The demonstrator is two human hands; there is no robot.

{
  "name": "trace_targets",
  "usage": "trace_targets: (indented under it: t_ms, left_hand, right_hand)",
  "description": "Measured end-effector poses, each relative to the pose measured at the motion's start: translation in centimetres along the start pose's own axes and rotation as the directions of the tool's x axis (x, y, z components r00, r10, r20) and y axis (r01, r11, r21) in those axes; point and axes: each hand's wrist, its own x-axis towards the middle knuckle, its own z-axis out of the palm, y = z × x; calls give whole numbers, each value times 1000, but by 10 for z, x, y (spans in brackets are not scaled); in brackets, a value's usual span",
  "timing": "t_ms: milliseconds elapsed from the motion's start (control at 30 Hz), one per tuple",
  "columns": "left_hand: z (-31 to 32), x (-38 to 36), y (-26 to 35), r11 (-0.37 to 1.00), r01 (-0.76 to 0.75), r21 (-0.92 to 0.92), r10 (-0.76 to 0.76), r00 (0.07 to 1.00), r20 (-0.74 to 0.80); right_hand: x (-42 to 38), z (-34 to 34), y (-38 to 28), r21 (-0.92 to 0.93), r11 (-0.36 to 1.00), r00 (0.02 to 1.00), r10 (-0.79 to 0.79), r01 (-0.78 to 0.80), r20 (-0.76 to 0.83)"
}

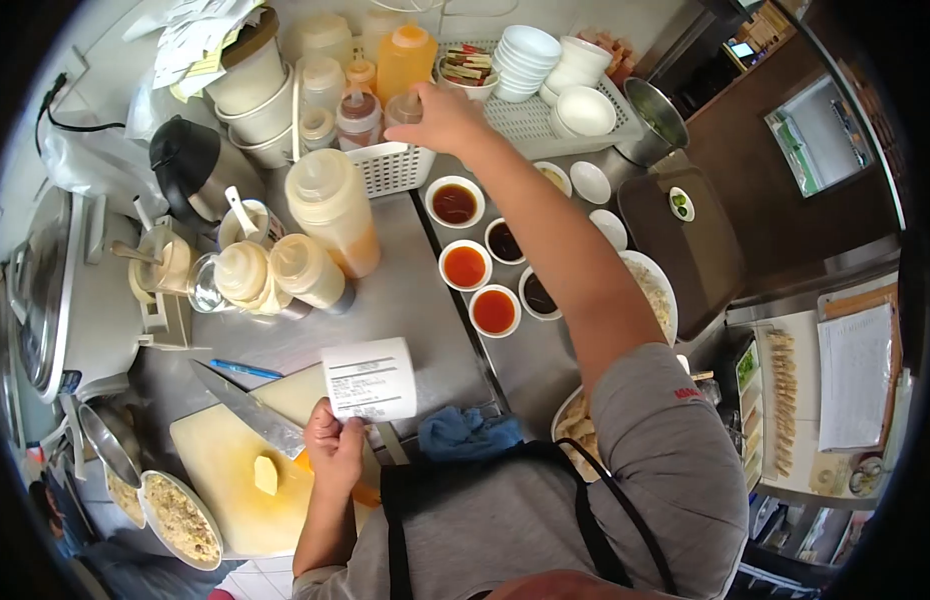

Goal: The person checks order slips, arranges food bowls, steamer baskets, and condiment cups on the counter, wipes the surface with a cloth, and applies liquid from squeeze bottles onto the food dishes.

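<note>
My left hand (pixel 335 445) pinches a printed paper receipt (pixel 370 380) by its lower left corner, above the cutting board. Stretched out to the back, my right hand (pixel 443 118) has its thumb and fingers around the top of a small squeeze bottle (pixel 403 108), which stands in a white basket (pixel 395 170). Other sauce bottles stand beside it, among them a large orange bottle (pixel 405 60). Under my right forearm are small bowls of dark sauce (pixel 455 203) and red sauce (pixel 494 311). A knife (pixel 250 408) lies on the cutting board (pixel 210 450) near a yellow piece of food (pixel 266 475).
Large squeeze bottles (pixel 330 210) and a steel jug (pixel 200 170) stand at the left. Stacked white bowls (pixel 527 60) fill a rack at the back. A blue cloth (pixel 469 434) lies at the counter's front, with a brown tray (pixel 685 250) to the right.
</note>
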Motion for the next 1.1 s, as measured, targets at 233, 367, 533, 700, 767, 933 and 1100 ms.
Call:
trace_targets:
  t_ms: [233, 367, 533, 700, 767, 933, 1100]
  left_hand:
    - [-25, -14, -6, 1000, 2, -2, -2, 998, -57]
    - [-28, -14, -3, 1000, -21, 1, 21, 996, -87]
    - [-15, -12, 3, 997, -67, 47, 66, 998, 5]
    - [-3, -10, -4, 997, -72, 35, 69, 995, 65]
    - [4, -10, -4, 995, -64, 74, 57, 994, 93]
    - [22, -9, 0, 993, -48, 107, 39, 996, 85]
    - [23, -7, -3, 992, -17, 121, 8, 997, 77]
  right_hand:
    - [11, -45, -1, 347, 938, 1000, 15, -5, -26]
    - [-14, -123, 39, 604, 796, 995, 12, 48, -95]
    - [-82, -189, 121, 441, 892, 930, 242, -100, -278]
    - [-156, -194, 228, 88, 913, 806, 394, -398, -443]
    - [-173, -183, 264, 29, 851, 768, 489, -525, -413]
    - [-192, -128, 314, 198, 853, 660, 504, -483, -558]
    - [-193, -91, 320, 329, 877, 755, 473, -351, -454]
